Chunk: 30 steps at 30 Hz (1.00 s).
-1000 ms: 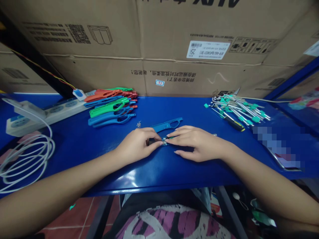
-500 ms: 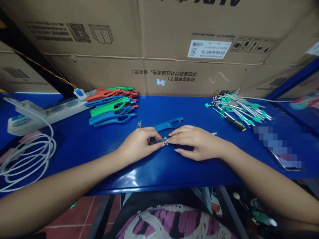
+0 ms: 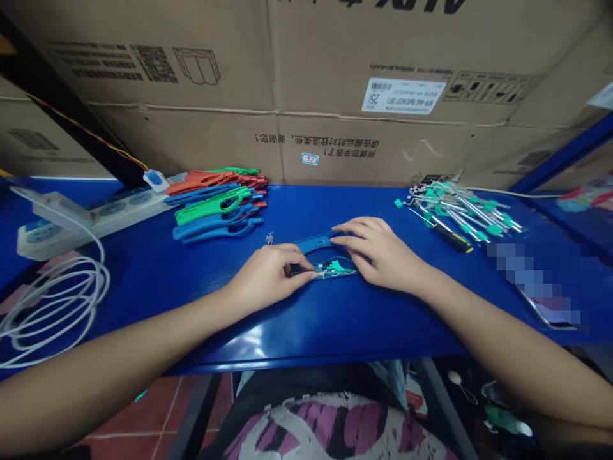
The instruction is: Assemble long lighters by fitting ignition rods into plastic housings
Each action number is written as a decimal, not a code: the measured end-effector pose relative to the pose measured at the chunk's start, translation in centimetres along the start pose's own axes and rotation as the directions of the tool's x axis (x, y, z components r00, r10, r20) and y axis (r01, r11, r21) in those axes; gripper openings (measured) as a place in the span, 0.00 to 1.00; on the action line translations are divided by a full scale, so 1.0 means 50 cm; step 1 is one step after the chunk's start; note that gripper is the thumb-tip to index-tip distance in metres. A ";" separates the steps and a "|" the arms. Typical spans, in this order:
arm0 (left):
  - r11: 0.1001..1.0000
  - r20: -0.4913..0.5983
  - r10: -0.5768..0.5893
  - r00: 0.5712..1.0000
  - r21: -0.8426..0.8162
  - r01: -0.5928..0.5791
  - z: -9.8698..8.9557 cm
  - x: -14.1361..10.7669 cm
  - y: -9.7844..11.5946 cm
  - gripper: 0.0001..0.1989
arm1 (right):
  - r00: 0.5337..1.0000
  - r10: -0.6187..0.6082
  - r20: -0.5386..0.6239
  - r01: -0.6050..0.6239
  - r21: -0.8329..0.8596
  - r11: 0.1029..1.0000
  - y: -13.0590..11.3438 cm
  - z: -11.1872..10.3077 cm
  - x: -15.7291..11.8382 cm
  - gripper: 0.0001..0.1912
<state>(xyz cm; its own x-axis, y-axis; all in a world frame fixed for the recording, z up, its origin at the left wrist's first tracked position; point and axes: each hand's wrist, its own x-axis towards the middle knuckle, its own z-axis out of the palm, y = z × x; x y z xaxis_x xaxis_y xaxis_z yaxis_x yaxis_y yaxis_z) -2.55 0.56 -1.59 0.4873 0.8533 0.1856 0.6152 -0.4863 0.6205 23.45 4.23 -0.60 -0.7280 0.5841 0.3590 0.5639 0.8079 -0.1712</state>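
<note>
A blue lighter shell half (image 3: 342, 276) lies low on the table, with a green piece, thin wires and small metal parts inside. My left hand (image 3: 275, 275) pinches its left end between thumb and fingers, hiding that end. Just beyond it lies a second blue shell half (image 3: 313, 243). My right hand (image 3: 378, 252) is over the right end of this second half, fingers apart and fingertips at its surface; whether they touch it I cannot tell. Several tiny metal pieces (image 3: 269, 238) lie behind my left hand.
Several coloured lighter bodies (image 3: 215, 214) are stacked at back left, beside a white power strip (image 3: 115, 207) and coiled white cable (image 3: 52, 313). At back right lie metal lighter tubes with green parts (image 3: 460, 207), a screwdriver (image 3: 453, 237) and a phone (image 3: 541, 287). A cardboard box (image 3: 316, 83) stands behind.
My right hand has left the parts in the near shell half and moved up over the far half, its fingers spreading. The green piece now shows. My left hand keeps its pinch.
</note>
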 end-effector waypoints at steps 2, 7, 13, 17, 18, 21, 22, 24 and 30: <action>1.000 0.002 0.009 1.000 -0.004 -0.009 0.001 0.000 0.001 0.06 | 0.996 0.083 0.007 -0.083 -0.049 0.995 0.015 0.009 0.000 0.20; 0.998 -0.014 0.045 0.999 0.034 -0.044 0.000 -0.004 0.008 0.07 | 0.975 0.217 0.045 -0.218 0.020 0.976 0.051 0.019 -0.002 0.06; 0.958 -0.168 0.185 0.968 0.250 -0.140 -0.026 0.000 0.008 0.13 | 0.931 0.365 -0.002 -0.334 0.393 0.856 0.049 0.003 0.005 0.07; 0.873 -0.164 0.321 0.933 0.432 -0.225 -0.043 0.007 -0.002 0.20 | 0.866 0.471 0.169 -0.425 0.746 0.513 0.036 -0.005 0.010 0.14; 0.867 -0.136 0.330 0.934 0.436 -0.243 -0.044 0.008 -0.004 0.20 | 0.865 0.455 0.211 -0.431 0.777 0.458 0.035 -0.007 0.010 0.15; 0.880 -0.082 0.334 0.939 0.385 -0.280 -0.040 0.007 -0.008 0.18 | 0.895 0.364 0.258 -0.418 0.769 0.484 0.032 -0.014 0.009 0.18; 0.890 -0.072 0.328 0.942 0.358 -0.283 -0.037 0.006 -0.008 0.18 | 0.912 0.327 0.249 -0.398 0.734 0.551 0.032 -0.016 0.007 0.18; 0.909 -0.055 0.308 0.950 0.310 -0.277 -0.032 0.005 -0.008 0.18 | 0.947 0.242 0.213 -0.322 0.622 0.714 0.032 -0.018 0.004 0.20; 0.925 0.039 0.257 0.966 0.280 -0.257 -0.025 0.004 -0.007 0.18 | 0.984 0.039 0.175 -0.115 0.446 0.888 0.035 -0.023 0.001 0.19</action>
<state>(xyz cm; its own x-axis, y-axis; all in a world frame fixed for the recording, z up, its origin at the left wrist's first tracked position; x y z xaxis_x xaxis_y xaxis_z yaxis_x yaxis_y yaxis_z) -3.44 1.14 -0.80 0.6526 0.6917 0.3093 0.6169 -0.7221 0.3132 24.83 5.57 0.17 -0.7623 0.6201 0.1854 0.4104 0.6847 -0.6024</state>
